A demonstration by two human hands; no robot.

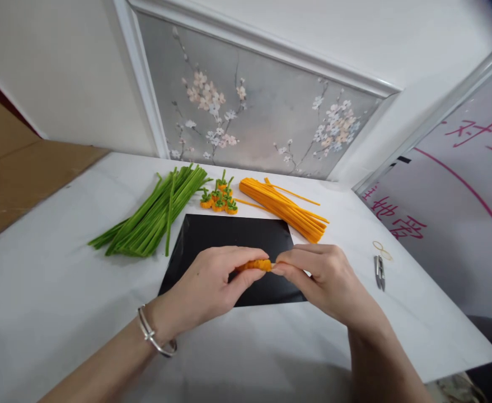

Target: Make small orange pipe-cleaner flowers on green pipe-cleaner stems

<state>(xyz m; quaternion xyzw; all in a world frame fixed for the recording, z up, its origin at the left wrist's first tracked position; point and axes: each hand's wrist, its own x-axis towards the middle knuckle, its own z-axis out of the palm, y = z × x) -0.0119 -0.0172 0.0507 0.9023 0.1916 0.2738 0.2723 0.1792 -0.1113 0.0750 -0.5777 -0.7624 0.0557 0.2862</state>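
Above a black mat point(195, 240), my left hand point(216, 280) is closed around an orange pipe cleaner wound into a tight coil point(259, 265). My right hand point(323, 274) pinches at the coil's right end, thumb against forefinger. A short pale tip, like a thin stick, shows between the coil and those fingertips; the rest of it is hidden. Behind the mat sits a small cluster of finished orange pieces with green tops point(218, 200), shaped like little carrots or pumpkins.
Green pipe cleaners point(149, 218) lie bundled at the left, orange pipe cleaners point(285, 207) at the back right. Small metal thread snips point(379, 272) and yellowish rubber bands point(382, 250) lie far right. Cardboard point(31, 173) stands at the left; a framed flower panel point(254, 101) closes off the back.
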